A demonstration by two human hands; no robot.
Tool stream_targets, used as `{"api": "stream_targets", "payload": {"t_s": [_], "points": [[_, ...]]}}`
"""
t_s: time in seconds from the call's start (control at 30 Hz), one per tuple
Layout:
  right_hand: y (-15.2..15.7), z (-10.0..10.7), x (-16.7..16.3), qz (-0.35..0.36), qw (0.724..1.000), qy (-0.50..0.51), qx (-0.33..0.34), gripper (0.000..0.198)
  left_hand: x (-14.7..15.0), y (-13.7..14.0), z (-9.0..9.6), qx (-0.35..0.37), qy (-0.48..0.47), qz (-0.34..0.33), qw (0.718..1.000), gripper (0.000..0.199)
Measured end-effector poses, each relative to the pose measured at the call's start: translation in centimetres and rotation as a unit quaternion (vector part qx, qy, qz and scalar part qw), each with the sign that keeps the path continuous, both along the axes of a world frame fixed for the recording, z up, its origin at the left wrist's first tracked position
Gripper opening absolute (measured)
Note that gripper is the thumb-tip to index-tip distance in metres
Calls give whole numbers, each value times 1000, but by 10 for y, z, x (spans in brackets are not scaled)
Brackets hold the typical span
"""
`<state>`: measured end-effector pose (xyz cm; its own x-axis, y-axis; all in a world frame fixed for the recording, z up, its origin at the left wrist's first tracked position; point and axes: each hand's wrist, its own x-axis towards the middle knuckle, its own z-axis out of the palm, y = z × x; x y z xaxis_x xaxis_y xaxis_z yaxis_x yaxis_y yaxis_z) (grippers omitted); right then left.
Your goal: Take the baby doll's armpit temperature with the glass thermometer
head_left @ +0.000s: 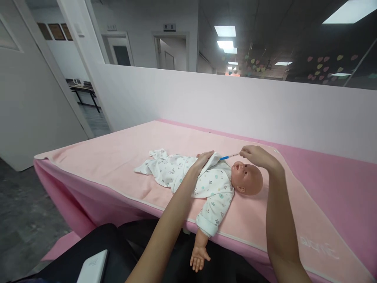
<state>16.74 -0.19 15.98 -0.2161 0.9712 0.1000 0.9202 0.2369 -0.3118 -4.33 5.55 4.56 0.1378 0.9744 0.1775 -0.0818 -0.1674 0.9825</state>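
The doll (212,184) lies on the blanket (112,157) over there, head (250,181) to the right, wall (206,102) behind, door (38,98) off left.

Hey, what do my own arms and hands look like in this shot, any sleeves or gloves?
Your left hand and right hand are ungloved. Both forearms are bare, with no sleeves showing in view. I can't make out any watch, bracelet or markings on either arm.

No text legible. Pale lettering (319,248) on pink cover (112,157), unreadable. White device (92,269): faint marking (94,262), blurred. Dark sign (169,27) above doorway (173,55): too small.
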Motion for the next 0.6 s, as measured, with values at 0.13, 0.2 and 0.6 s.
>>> {"api": "stream_targets", "payload": {"t_s": [0.13, 0.2, 0.6], "points": [[-19, 14, 29, 38, 987, 154, 42, 31, 7, 11, -1, 3, 54, -22, 998, 33], [-22, 17, 31, 44, 972, 218, 81, 33, 11, 10, -1, 17, 105, -86, 991, 32], [-21, 18, 15, 107, 928, 324, 152, 40, 20, -4, 4, 77, 250, -200, 944, 26]]}}
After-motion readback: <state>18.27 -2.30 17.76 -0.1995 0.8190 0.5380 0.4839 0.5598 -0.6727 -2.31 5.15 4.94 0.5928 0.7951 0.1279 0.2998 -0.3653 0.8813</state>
